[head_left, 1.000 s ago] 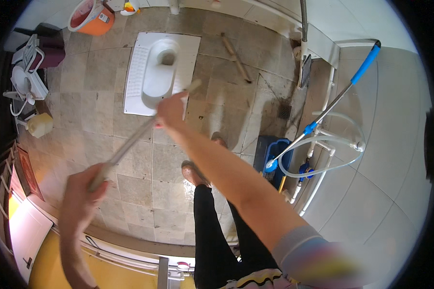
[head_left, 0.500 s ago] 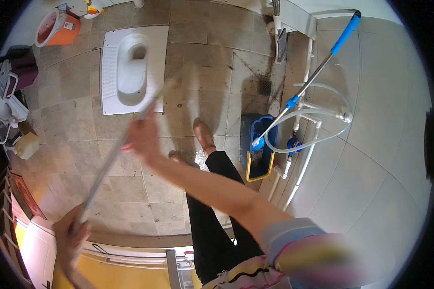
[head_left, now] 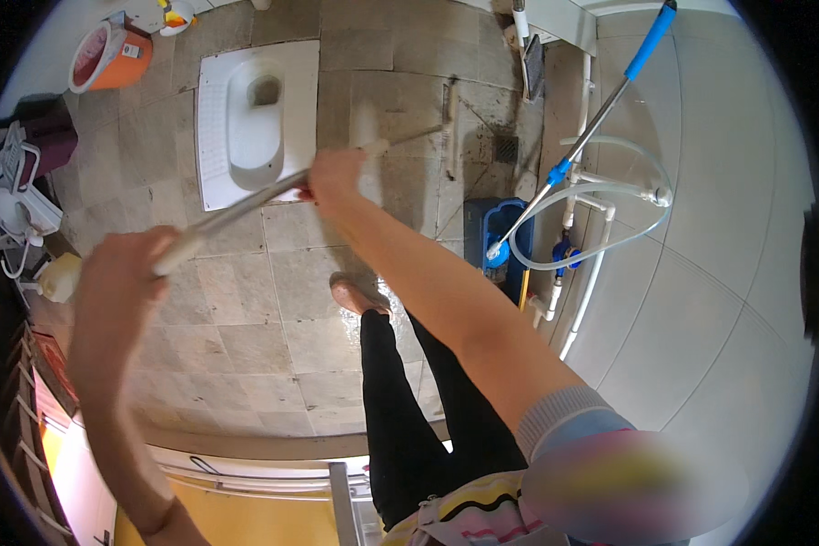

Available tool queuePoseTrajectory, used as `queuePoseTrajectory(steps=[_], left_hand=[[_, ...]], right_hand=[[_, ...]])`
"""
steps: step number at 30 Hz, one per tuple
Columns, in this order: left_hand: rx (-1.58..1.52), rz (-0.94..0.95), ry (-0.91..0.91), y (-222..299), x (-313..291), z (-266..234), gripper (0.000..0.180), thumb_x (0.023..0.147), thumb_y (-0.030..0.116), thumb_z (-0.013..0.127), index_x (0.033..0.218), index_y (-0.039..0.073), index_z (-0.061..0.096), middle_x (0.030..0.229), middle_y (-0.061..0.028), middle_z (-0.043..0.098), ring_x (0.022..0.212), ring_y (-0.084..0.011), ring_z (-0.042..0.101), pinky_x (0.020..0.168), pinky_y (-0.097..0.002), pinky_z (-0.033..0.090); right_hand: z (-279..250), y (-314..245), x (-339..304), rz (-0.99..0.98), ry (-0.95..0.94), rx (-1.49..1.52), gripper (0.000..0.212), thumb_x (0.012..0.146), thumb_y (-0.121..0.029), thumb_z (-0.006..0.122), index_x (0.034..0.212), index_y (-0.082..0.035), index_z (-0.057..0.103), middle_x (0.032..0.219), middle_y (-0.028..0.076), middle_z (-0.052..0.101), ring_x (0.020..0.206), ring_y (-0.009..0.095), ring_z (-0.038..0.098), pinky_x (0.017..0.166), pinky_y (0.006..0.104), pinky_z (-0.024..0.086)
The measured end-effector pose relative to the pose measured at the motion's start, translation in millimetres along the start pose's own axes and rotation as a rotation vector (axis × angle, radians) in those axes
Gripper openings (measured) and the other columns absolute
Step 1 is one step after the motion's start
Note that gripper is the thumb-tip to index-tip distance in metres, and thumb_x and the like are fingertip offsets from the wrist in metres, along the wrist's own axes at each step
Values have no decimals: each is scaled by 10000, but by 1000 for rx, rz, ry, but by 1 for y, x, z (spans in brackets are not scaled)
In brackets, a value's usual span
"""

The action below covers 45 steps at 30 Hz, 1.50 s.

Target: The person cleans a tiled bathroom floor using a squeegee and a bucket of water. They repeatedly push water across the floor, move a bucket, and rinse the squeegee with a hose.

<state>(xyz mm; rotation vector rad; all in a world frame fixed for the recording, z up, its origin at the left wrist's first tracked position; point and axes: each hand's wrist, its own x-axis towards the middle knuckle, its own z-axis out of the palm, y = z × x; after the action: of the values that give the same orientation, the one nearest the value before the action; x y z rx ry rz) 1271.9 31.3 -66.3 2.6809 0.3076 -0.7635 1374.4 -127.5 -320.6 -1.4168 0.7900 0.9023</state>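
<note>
Both my hands are closed around the pole of a long-handled floor squeegee (head_left: 255, 199), which slants across from the left to the right. My left hand (head_left: 123, 273) wraps the near end of the pole. Farther along it, my right hand (head_left: 338, 180) grips the shaft just beyond the near edge of a white squat toilet (head_left: 302, 109). The squeegee's thin, crosswise head (head_left: 450, 132) rests on the tiled floor (head_left: 373, 114), right of the toilet and left of a floor drain (head_left: 506, 148).
On the right, a blue bucket (head_left: 475, 238) holds a blue-handled mop (head_left: 601, 133) leaning outward, beside white pipes (head_left: 593, 273) and a looped hose (head_left: 642, 164). An orange bucket (head_left: 127, 62) stands at the far left. Wet, shiny floor lies near my foot (head_left: 353, 293).
My left hand has risen away from the lower left, and my right hand has moved right and forward along with the pole. The squeegee head now shows clearly; my feet appear farther back.
</note>
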Motion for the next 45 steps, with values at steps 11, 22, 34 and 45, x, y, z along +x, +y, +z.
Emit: queuePoseTrajectory(steps=[11,22,34,45], left_hand=[[565,-129,169,-83,-105,-124,478,726,-90,570,1174,70,517,1044,-127,579,957,-260,588,872,-358,458],[371,-307,-39,-6,-157,-89,472,682,-100,599,1140,15,589,1019,-160,647,889,-268,653,776,-340,540],[353,140,-10,40,-66,24,214,812,12,553,1007,72,617,715,-115,616,671,-235,644,623,-350,504],[700,-197,202,-2,-158,-89,304,700,-41,683,989,20,611,840,-163,628,761,-280,637,708,-352,499]], right_hand=[[160,-42,-101,293,-405,260,445,959,-268,246,1319,-13,184,750,236,592,528,330,609,474,386,566],[99,13,-151,71,-306,117,500,933,-180,398,1328,-20,138,820,211,559,512,299,593,394,399,524],[-88,97,-45,83,15,335,168,856,-172,466,749,-55,523,594,65,511,425,172,457,376,339,402],[122,36,-140,-427,-469,-947,210,777,-115,623,584,-112,542,615,-14,530,480,140,505,454,326,463]])
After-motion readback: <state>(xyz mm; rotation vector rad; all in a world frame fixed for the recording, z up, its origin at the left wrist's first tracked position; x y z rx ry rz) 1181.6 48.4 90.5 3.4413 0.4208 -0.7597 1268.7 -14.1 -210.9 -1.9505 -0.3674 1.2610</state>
